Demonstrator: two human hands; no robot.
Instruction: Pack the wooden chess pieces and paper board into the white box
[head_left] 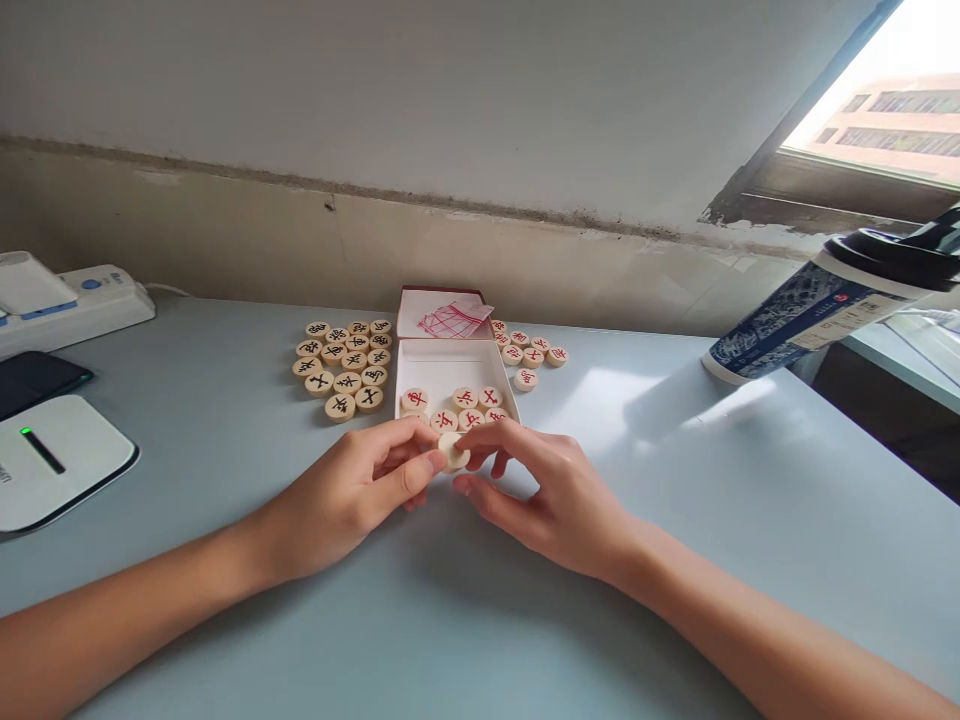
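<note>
My left hand (358,490) and my right hand (541,492) meet at the near edge of an open white box (452,362). Both pinch one round wooden chess piece (452,451) between fingertips and thumbs. Inside the box lie several pieces with red characters (465,398). A folded red-lined sheet (453,318) rests on the box lid. Left of the box sits a group of pieces with black characters (346,366). Right of the box sit several more red-marked pieces (529,352).
A white power strip with a charger (71,295), a dark phone (34,378) and a white router-like device (52,455) stand at the left. A blue-and-white cup with a black lid (832,310) stands at the right. The wall runs behind the grey table (675,560).
</note>
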